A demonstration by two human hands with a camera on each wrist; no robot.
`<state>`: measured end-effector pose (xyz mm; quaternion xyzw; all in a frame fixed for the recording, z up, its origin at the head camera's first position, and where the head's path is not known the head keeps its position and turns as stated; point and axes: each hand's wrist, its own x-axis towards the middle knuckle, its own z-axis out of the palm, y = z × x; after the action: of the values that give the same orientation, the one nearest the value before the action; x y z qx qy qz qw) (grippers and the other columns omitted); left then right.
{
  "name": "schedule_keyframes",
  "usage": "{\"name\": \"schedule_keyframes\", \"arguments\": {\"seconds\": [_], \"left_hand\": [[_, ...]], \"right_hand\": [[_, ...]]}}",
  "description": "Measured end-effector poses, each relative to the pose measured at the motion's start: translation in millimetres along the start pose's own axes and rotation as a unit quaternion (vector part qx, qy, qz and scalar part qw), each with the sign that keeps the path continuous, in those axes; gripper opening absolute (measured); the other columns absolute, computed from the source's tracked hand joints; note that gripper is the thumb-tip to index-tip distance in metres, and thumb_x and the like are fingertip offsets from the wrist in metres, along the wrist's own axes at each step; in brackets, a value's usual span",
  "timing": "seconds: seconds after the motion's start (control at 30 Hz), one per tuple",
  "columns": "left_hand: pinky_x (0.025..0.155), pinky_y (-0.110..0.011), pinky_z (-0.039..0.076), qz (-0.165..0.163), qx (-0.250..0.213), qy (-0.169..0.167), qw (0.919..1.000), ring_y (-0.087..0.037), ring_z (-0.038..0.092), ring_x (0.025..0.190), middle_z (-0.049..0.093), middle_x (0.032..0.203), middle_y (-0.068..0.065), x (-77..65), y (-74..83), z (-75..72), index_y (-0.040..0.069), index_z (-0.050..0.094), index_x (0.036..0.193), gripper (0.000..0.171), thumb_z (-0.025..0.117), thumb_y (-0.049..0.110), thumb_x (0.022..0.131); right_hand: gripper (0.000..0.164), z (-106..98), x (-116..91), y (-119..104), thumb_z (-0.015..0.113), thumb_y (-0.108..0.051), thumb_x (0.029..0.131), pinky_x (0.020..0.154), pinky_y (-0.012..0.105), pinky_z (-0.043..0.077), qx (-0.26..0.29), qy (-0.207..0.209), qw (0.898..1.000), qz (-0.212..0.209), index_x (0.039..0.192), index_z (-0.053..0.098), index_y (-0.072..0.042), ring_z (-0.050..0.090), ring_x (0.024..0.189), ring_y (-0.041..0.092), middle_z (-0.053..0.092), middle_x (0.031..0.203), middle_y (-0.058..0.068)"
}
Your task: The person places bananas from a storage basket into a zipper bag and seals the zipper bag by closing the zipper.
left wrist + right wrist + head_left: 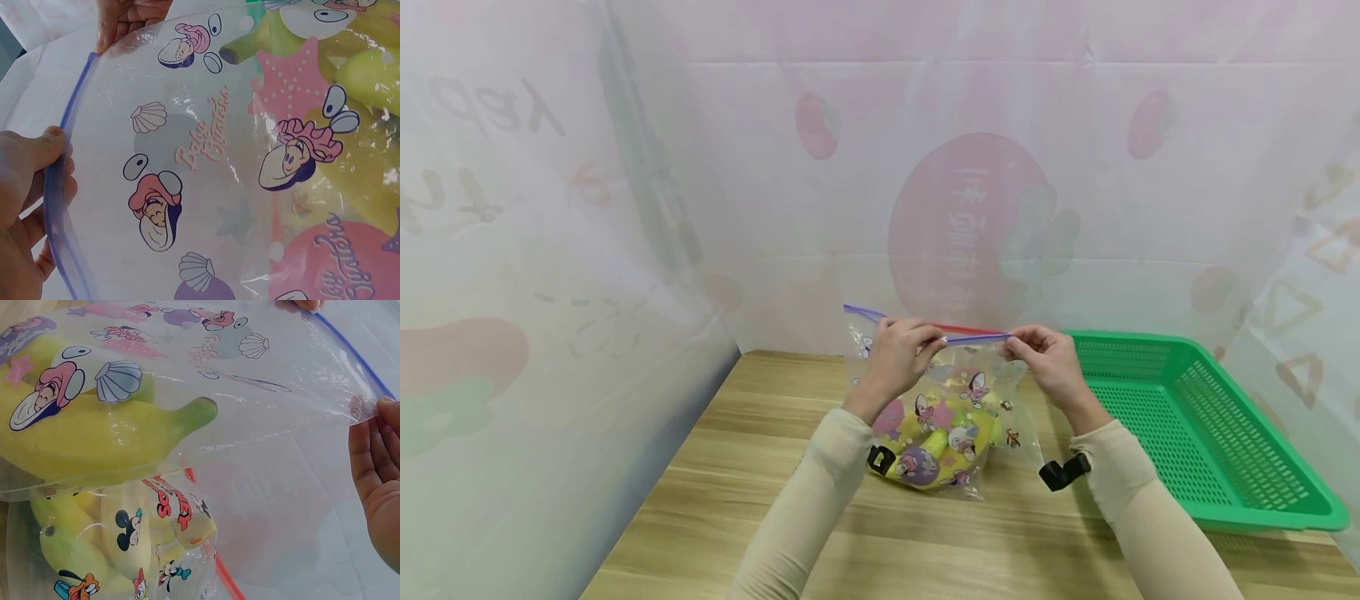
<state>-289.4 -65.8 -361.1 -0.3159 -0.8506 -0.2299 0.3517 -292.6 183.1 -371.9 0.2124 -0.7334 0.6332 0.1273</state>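
Note:
A clear zip bag [977, 387] printed with cartoon oysters, shells and starfish stands on the table, its blue-purple zip strip [75, 94] at the top. Yellow bananas [112, 437] and a green-yellow fruit [369, 78] show inside it. My left hand [898, 358] pinches the strip partway along between thumb and fingers. At the strip's right end, my right hand [1051, 367] grips the bag's corner between thumb and forefinger. Close behind is a second clear bag [128, 531] with cartoon prints and a red zip [958, 329]; yellow fruit fills its lower part.
On the right of the wooden table [730, 467] sits a green plastic basket [1262, 433] with perforated walls, beside my right forearm. Printed fabric sheets [820, 208] enclose the table at the back and sides. A black wrist mount [1063, 472] sticks out below the right wrist.

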Motion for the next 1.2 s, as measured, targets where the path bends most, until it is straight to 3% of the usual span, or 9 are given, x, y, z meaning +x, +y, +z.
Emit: {"name": "schedule_keyframes", "arguments": {"seconds": [0.3, 0.73, 1.2], "left_hand": [[0.083, -0.038, 0.039, 0.008, 0.004, 0.005, 0.9999, -0.012, 0.062, 0.083, 0.069, 0.090, 0.005, -1.0, -2.7, -3.1, 0.016, 0.073, 0.091, 0.009, 0.070, 0.022, 0.087], [0.087, -0.039, 0.040, -0.016, 0.020, -0.010, 0.9996, -0.013, 0.063, 0.088, 0.069, 0.096, 0.002, -9.0, -15.4, -8.8, 0.017, 0.073, 0.093, 0.011, 0.069, 0.026, 0.088], [0.085, -0.044, 0.039, -0.025, 0.008, 0.004, 0.9996, -0.015, 0.061, 0.078, 0.068, 0.086, 0.001, -18.3, -30.9, -16.9, 0.012, 0.073, 0.091, 0.012, 0.069, 0.023, 0.087]], "right_hand": [[0.023, -4, 0, 0, 0.061, -0.005, 0.092, 0.070, 0.025, 0.053, 0.005, 0.002, 1.000, -0.011, 0.097, 0.058, 0.016, 0.064, 0.073, 0.010, 0.067, 0.080, 0.002], [0.023, -4, -3, 1, 0.061, -0.008, 0.092, 0.072, 0.025, 0.053, -0.002, 0.007, 1.000, 0.002, 0.099, 0.058, 0.014, 0.065, 0.074, 0.011, 0.067, 0.083, 0.004], [0.024, -3, -5, 0, 0.061, -0.007, 0.093, 0.072, 0.025, 0.053, -0.006, 0.016, 1.000, 0.016, 0.100, 0.057, 0.015, 0.065, 0.074, 0.010, 0.067, 0.082, 0.004]]}}
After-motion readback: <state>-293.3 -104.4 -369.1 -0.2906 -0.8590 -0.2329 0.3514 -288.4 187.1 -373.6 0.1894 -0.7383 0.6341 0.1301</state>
